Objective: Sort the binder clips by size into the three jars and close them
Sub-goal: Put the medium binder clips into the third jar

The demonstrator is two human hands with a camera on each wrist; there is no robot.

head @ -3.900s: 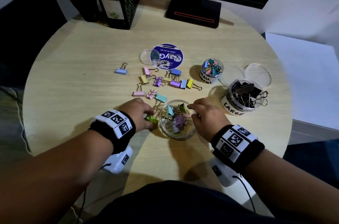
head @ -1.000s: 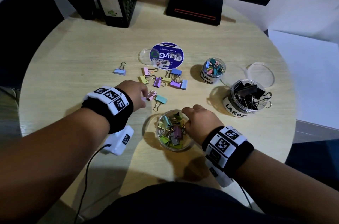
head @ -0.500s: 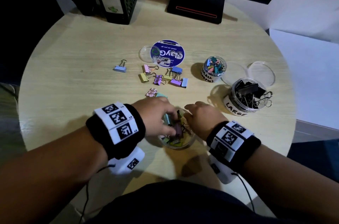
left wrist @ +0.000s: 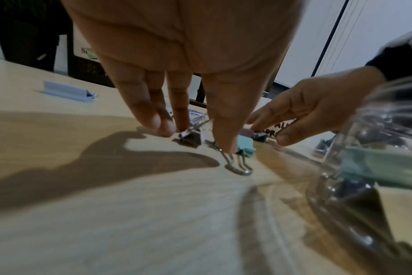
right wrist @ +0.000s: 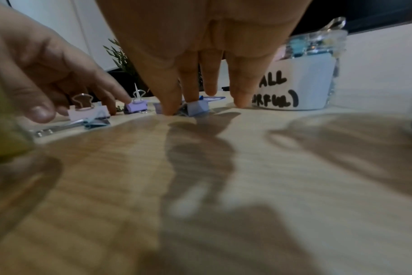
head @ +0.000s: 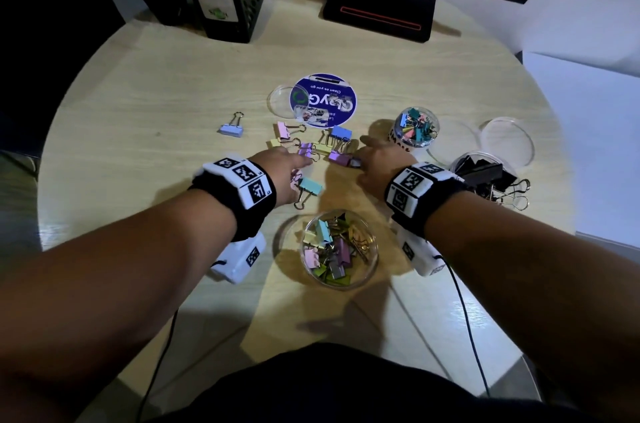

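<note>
Both hands have left the near jar (head: 341, 249); left hand (head: 285, 169) and right hand (head: 375, 163), fingers straight, touch the loose clips (head: 322, 149) just ahead.

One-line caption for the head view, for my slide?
Both hands reach for loose clips beyond the open middle jar.

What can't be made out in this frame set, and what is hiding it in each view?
- Head view: whether either hand has a clip. The left hand and right hand cover their own fingertips.
- Head view: the small jar label is partly behind the right hand; the wrist views show only some letters.
- Left wrist view: the near jar is blurred and cut off by the edge.
- Head view: the large jar label is hidden behind the right wristband.
</note>
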